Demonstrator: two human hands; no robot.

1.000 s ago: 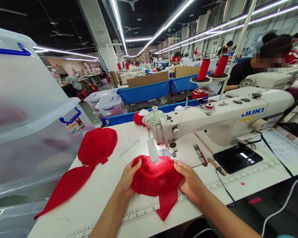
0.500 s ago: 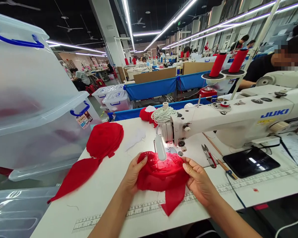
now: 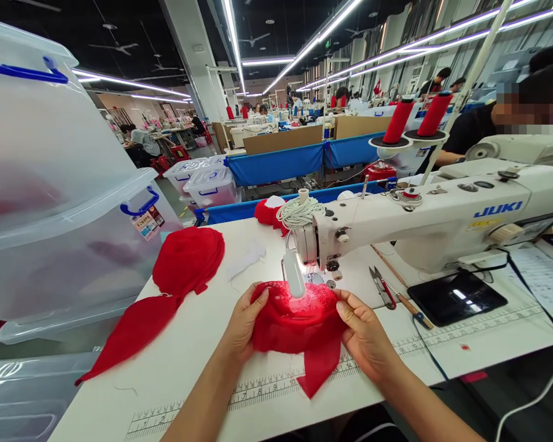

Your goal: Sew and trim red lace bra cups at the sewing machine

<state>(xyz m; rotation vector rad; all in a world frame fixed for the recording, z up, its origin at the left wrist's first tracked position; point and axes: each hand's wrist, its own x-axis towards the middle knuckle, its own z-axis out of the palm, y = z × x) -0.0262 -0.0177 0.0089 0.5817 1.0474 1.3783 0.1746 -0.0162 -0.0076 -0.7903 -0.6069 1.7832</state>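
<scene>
A piece of red fabric with a lacy upper edge is stretched between my two hands, just in front of the sewing machine. My left hand pinches its left edge, thumb on top. At the right edge, my right hand grips it between thumb and fingers. A pointed red tail of the cloth hangs toward me over the printed ruler. The machine's white lamp lights the lace and hides part of it. Some of the needle area is behind the lamp.
Stacked red fabric pieces lie to the left, beside a white scrap. To the right are thread snips, a wooden-handled tool and a black tablet. Clear plastic bins stand at far left. A co-worker sits behind the machine.
The view has shifted slightly, so the surroundings sit a little further left. Both hands keep hold of the red fabric in nearly the same position.
</scene>
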